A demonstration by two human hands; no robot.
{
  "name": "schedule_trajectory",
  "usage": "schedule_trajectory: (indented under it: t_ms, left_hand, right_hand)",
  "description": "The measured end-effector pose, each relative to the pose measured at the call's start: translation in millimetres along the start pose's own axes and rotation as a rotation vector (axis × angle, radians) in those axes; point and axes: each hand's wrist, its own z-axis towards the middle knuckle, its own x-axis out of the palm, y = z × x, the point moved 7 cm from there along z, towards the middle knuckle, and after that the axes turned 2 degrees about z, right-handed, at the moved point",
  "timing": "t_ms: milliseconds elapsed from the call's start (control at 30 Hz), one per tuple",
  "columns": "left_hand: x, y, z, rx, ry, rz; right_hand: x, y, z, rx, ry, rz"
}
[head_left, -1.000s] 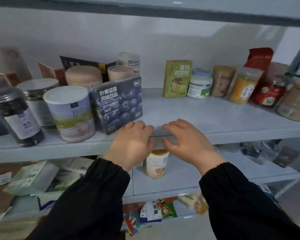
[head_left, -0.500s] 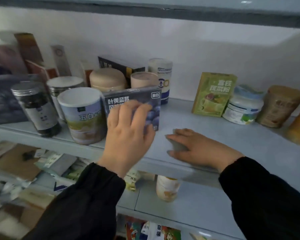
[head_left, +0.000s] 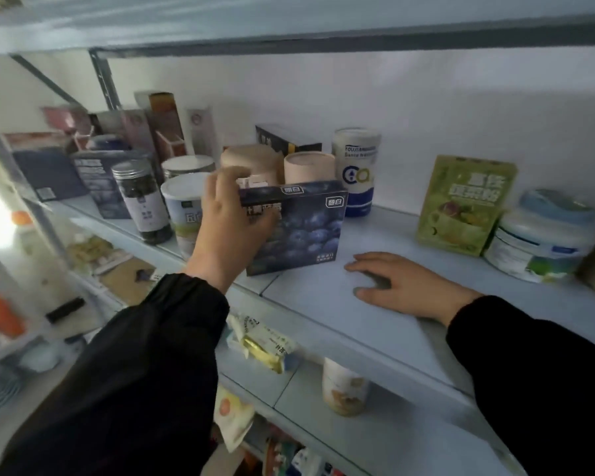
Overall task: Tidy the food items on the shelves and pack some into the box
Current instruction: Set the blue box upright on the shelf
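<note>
Tall white canister point(head_left: 357, 173) — "Ca" logo

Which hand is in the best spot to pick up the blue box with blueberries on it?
Probably the left hand: its fingers curl over the blueberry box at its top edge. The right hand lies flat on the shelf beside the box, holding nothing.

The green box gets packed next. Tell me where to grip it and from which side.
Probably its upper left edge, coming from the front-left. The green box stands upright, broad face forward, with bare shelf to its left, while the white tub crowds its right side.
</note>
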Motion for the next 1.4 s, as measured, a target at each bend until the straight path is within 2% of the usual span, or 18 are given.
schedule_trajectory:
  t_ms: [100, 167, 233, 333, 467, 533, 633, 733, 933, 1267, 1400]
  left_hand:
    - [14.4, 13.4, -19.3, -0.261, 0.056, -0.241]
    - [30.0, 25.1, -34.5, -0.330, 0.088, -0.243]
    - [45.7, 29.3, -51.4, -0.366, 0.121, -0.250]
    - [61.3, 23.9, -62.3, -0.418, 0.100, -0.418]
    - [85.3, -16.4, -52.4, -0.353, 0.161, -0.664]
    - [105.2, -38.4, -47.9, -0.334, 0.237, -0.707]
    - [127.5, -51.3, -42.4, -0.365, 0.221, -0.764]
    - [135.0, -48.7, -41.9, -0.370, 0.161, -0.785]
    - [149.6, -32.4, -39.3, -0.386, 0.190, -0.858]
    - [154.1, -21.6, -39.5, -0.381, 0.212, -0.744]
    - [159.0, -19.9, -38.8, -0.382, 0.242, -0.785]
  right_hand:
    - [-2.3, 0.3, -2.0, -0.026, -0.031, 0.053]
    - [-4.1, -2.7, -2.6, -0.032, -0.060, 0.106]
    - [-8.4, -7.3, -2.2, -0.008, -0.114, 0.220]
    - [-18.3, -16.4, -0.4, 0.043, -0.259, 0.574]
    - [-27.9, -20.6, -1.7, -0.029, -0.377, 0.994]
    - [-37.5, -27.7, -5.4, -0.033, -0.518, 1.171]
    - [-50.0, -39.1, -12.9, 0.005, -0.653, 1.195]
    - [-49.4, -42.5, -16.9, 0.046, -0.634, 1.192]
    - [-46.4, -43.7, -17.1, 0.083, -0.627, 1.194]
    - [-50.2, -39.8, -19.7, 0.045, -0.641, 1.095]
    - [-53.5, -35.2, -21.3, -0.025, -0.677, 1.237]
